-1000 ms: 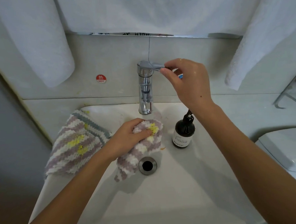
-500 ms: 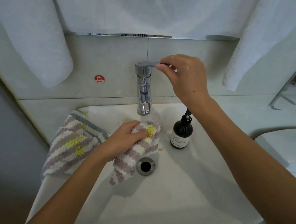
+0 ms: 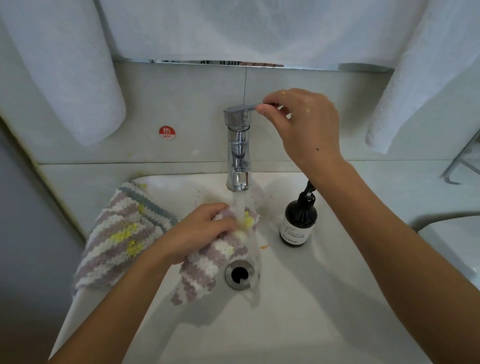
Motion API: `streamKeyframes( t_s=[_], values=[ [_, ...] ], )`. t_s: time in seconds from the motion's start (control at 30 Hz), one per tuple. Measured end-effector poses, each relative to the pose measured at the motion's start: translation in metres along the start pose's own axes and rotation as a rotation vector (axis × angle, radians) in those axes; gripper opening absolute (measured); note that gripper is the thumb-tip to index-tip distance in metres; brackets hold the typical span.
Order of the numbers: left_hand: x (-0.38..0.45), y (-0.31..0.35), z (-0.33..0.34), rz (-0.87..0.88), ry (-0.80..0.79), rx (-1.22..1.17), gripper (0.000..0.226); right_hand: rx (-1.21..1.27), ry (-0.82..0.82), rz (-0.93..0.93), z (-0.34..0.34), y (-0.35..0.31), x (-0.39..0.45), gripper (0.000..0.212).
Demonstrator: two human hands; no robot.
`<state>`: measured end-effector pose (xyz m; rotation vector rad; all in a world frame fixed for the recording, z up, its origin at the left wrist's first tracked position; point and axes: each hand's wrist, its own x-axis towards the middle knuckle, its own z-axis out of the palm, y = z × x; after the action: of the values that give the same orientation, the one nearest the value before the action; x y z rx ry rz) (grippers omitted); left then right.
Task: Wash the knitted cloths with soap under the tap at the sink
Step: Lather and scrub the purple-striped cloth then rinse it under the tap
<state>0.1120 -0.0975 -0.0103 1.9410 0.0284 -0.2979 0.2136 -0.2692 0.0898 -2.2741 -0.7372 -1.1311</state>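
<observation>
Right hand [image 3: 302, 123] pinches the tap [image 3: 238, 148] lever, water running. Left hand [image 3: 199, 231] grips a striped cloth [image 3: 209, 261] under the stream in the sink [image 3: 269, 333], above the drain [image 3: 239, 273]. Second cloth [image 3: 119, 238] draped on the sink's left rim; soap bottle [image 3: 299, 220] right of the tap.

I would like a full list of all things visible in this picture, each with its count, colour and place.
striped knitted cloth with yellow stains: 2, purple and white; one on the sink's left rim, one under the water
chrome tap: 1, silver, behind the basin, running
white ceramic sink: 1, centre
metal drain: 1, basin floor
dark pump soap bottle: 1, black, right of the tap
round HOT sticker: 1, red, wall
white towels: hanging above
left hand: holds the cloth
right hand: pinches the tap lever
</observation>
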Motion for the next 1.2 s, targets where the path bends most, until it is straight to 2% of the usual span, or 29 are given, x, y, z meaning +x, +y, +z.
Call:
streamKeyframes(
  t_s=[0.2,0.27,0.57,0.63,0.7,0.77,0.93,1.1,1.2],
  values=[
    [-0.003,0.003,-0.011,-0.048,-0.039,0.011,0.029,0.018,0.040,-0.015,0.003,-0.003,-0.006,0.025],
    [-0.005,0.002,-0.016,-0.064,-0.065,0.041,0.018,0.030,0.023,-0.057,0.005,-0.004,-0.010,0.023],
    [-0.006,0.003,-0.006,-0.079,-0.102,-0.006,0.009,0.046,-0.035,-0.064,0.007,-0.007,-0.024,0.029],
    [-0.006,0.003,0.000,-0.093,-0.078,-0.016,0.016,0.048,-0.061,-0.051,0.008,-0.008,-0.028,0.033],
    [-0.003,0.001,0.007,-0.086,-0.087,-0.019,0.012,0.049,-0.092,-0.036,0.008,-0.008,-0.032,0.038],
    [-0.003,0.001,0.012,-0.073,-0.095,-0.050,0.022,0.042,-0.117,-0.039,0.008,-0.007,-0.038,0.043],
    [0.002,0.002,0.020,-0.058,-0.037,-0.181,0.011,0.091,-0.115,-0.013,0.007,-0.006,-0.055,0.045],
    [0.009,0.006,0.035,-0.026,0.059,-0.294,0.016,-0.002,-0.095,-0.071,-0.010,0.014,-0.078,0.051],
    [0.018,0.016,0.049,0.012,0.127,-0.333,0.016,-0.028,-0.123,0.006,-0.019,0.037,-0.104,0.051]
  ],
)
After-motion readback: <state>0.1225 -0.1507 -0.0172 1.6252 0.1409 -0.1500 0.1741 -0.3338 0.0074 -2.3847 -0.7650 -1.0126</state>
